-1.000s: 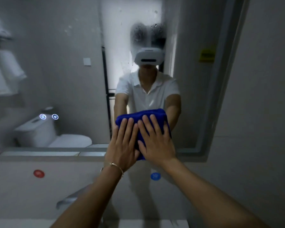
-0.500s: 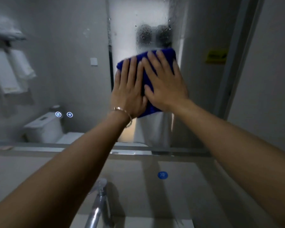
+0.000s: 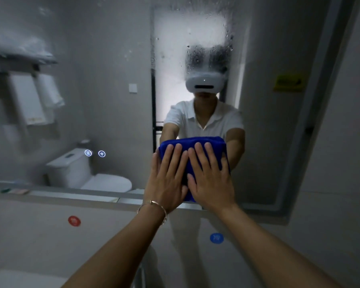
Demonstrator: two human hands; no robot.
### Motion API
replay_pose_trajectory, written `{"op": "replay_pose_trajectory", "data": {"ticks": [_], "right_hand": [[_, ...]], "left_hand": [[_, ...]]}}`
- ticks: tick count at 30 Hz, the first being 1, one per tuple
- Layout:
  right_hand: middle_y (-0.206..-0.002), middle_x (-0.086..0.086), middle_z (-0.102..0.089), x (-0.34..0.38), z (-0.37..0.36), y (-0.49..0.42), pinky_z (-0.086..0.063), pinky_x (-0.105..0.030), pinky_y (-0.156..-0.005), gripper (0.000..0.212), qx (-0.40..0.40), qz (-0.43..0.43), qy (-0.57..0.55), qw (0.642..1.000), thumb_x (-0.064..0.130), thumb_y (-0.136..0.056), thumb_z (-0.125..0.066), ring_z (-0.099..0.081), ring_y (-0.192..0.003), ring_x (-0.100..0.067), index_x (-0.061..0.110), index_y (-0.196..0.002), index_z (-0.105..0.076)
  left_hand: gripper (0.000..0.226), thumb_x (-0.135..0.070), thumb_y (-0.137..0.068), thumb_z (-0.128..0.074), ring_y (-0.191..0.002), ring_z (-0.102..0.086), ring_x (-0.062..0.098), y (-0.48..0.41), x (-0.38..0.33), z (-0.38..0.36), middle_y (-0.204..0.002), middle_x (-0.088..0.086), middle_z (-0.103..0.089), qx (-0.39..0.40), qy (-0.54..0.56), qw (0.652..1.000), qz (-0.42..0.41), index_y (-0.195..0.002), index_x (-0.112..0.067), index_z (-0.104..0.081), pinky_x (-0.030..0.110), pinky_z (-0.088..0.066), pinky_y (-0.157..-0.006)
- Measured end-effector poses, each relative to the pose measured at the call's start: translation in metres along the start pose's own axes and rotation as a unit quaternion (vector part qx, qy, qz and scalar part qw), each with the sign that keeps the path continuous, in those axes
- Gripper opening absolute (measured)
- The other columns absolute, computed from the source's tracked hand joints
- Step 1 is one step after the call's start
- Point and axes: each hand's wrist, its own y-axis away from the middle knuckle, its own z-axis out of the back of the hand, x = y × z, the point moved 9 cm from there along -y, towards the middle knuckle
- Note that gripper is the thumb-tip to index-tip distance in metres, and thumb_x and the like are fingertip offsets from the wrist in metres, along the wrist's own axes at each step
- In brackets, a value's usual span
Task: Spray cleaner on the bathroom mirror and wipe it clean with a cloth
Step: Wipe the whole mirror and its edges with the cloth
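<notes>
At the lower centre of the large wall-mounted bathroom mirror (image 3: 112, 59), a folded deep-blue plush cloth (image 3: 192, 145) lies flat against the glass, just above the mirror's bottom border. Legible writing: none. A round red sticker (image 3: 74, 221) and a round blue sticker (image 3: 216, 238) on the grey panel (image 3: 40, 235) below the mirror each carry a white mark, too blurred to read. A yellow rectangular label (image 3: 289, 82), reflected at upper right, is likewise unreadable. Two small white-lit ring icons (image 3: 88, 153) glow in the glass at left, one with wavy lines, one shaped like a bulb. Left hand (image 3: 166, 179): fingers straight and close together, palm flat, pressing the left half of the cloth; a thin metal bracelet (image 3: 154, 204) circles its wrist. Right hand (image 3: 211, 179): same flat posture, fingers extended, pressing the right half. The two hands lie side by side, thumbs touching or nearly so; neither curls round the cloth. Glass surface: a patch of fine droplets and haze (image 3: 208, 57) sits well above the cloth, over the reflected head. The reflection shows the person in a white short-sleeved collared shirt (image 3: 204, 119) and a white headset (image 3: 205, 85), a white ceramic toilet (image 3: 79, 169), white towels (image 3: 35, 100) hanging from a rack, and a square wall switch (image 3: 132, 88). Both forearms (image 3: 123, 246) cross the foreground, hiding part of the panel; the hands cover the cloth's lower portion.
</notes>
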Motion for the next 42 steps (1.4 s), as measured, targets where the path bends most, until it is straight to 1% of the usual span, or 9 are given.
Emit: {"op": "replay_pose_trajectory", "data": {"ticks": [5, 12, 17, 22, 25, 30, 33, 39, 42], "right_hand": [[-0.160, -0.007, 0.013, 0.007, -0.011, 0.028, -0.009, -0.048, -0.115, 0.072, 0.017, 0.015, 0.001, 1.000, 0.042, -0.094, -0.026, 0.007, -0.147, -0.024, 0.012, -0.152, 0.003], [-0.160, -0.008, 0.012, 0.017, -0.031, 0.063, -0.002, -0.048, -0.115, 0.076, 0.038, 0.023, 0.004, 0.999, 0.047, -0.092, -0.027, 0.006, -0.147, -0.025, 0.012, -0.152, 0.005], [-0.159, -0.009, 0.018, 0.019, -0.036, 0.067, 0.002, -0.049, -0.115, 0.093, 0.055, 0.026, 0.018, 0.998, 0.058, -0.086, -0.038, 0.013, -0.146, -0.026, 0.011, -0.151, 0.010], [-0.158, -0.009, 0.019, 0.023, -0.040, 0.077, 0.003, -0.050, -0.115, 0.109, 0.077, 0.036, 0.026, 0.996, 0.058, -0.079, -0.057, 0.013, -0.146, -0.027, 0.011, -0.151, 0.010], [-0.158, -0.010, 0.020, 0.024, -0.045, 0.084, 0.002, -0.051, -0.116, 0.112, 0.098, 0.038, 0.041, 0.994, 0.057, -0.079, -0.062, 0.013, -0.146, -0.028, 0.011, -0.151, 0.010], [-0.157, -0.009, 0.023, 0.024, -0.047, 0.085, 0.006, -0.050, -0.115, 0.109, 0.104, 0.035, 0.041, 0.993, 0.054, -0.080, -0.057, 0.018, -0.145, -0.027, 0.011, -0.150, 0.014], [-0.157, -0.010, 0.023, 0.024, -0.047, 0.087, 0.005, -0.050, -0.115, 0.095, 0.098, 0.040, 0.045, 0.993, 0.053, -0.085, -0.042, 0.018, -0.145, -0.027, 0.011, -0.151, 0.013], [-0.158, -0.006, 0.019, 0.010, -0.038, 0.086, -0.004, -0.045, -0.116, 0.076, 0.098, 0.097, 0.014, 0.990, 0.047, -0.092, -0.025, 0.011, -0.147, -0.023, 0.014, -0.152, 0.008], [-0.160, -0.004, 0.015, -0.027, -0.028, 0.092, -0.010, -0.043, -0.114, 0.074, 0.095, 0.090, -0.003, 0.991, 0.046, -0.093, -0.027, 0.007, -0.147, -0.021, 0.016, -0.152, 0.005]], "left_hand": [[0.083, -0.037, -0.082, -0.034, -0.144, 0.004, 0.031, 0.029, -0.009, -0.012, -0.156, 0.017, 0.011, 0.028, 0.000, 0.999, -0.023, -0.148, -0.008, 0.005, 0.050, -0.001, -0.115], [0.077, -0.036, -0.087, -0.029, -0.143, 0.001, 0.032, 0.062, -0.022, -0.028, -0.155, 0.017, 0.013, 0.055, 0.018, 0.998, -0.025, -0.148, -0.008, 0.006, 0.048, 0.000, -0.115], [0.077, -0.041, -0.087, -0.030, -0.143, 0.000, 0.033, 0.066, -0.025, -0.029, -0.155, 0.016, 0.014, 0.055, 0.028, 0.998, -0.023, -0.148, -0.007, 0.003, 0.047, 0.000, -0.116], [0.098, -0.040, -0.080, -0.059, -0.143, 0.002, 0.034, 0.075, -0.029, -0.032, -0.154, 0.017, 0.014, 0.065, 0.026, 0.997, -0.034, -0.148, -0.006, 0.002, 0.048, 0.002, -0.116], [0.104, -0.033, -0.077, -0.068, -0.143, 0.003, 0.034, 0.081, -0.030, -0.036, -0.154, 0.019, 0.013, 0.077, 0.014, 0.996, -0.030, -0.148, -0.005, 0.003, 0.047, 0.004, -0.116], [0.087, -0.016, -0.082, -0.053, -0.143, 0.011, 0.033, 0.081, -0.033, -0.037, -0.154, 0.019, 0.017, 0.062, -0.011, 0.998, -0.020, -0.148, -0.004, 0.002, 0.046, 0.007, -0.116], [0.080, -0.012, -0.081, -0.050, -0.143, 0.010, 0.032, 0.081, -0.036, -0.037, -0.154, 0.018, 0.015, 0.049, -0.002, 0.999, -0.009, -0.148, -0.003, -0.006, 0.045, 0.005, -0.117], [0.080, -0.019, -0.081, -0.049, -0.142, -0.002, 0.038, 0.075, -0.055, -0.037, -0.154, 0.024, 0.005, 0.093, 0.047, 0.993, 0.054, -0.147, 0.000, -0.007, 0.050, 0.000, -0.115], [0.082, -0.029, -0.081, -0.047, -0.142, -0.006, 0.039, 0.053, -0.080, -0.023, -0.154, 0.024, -0.004, 0.093, 0.063, 0.994, 0.011, -0.148, -0.001, -0.008, 0.052, -0.005, -0.115]]}}
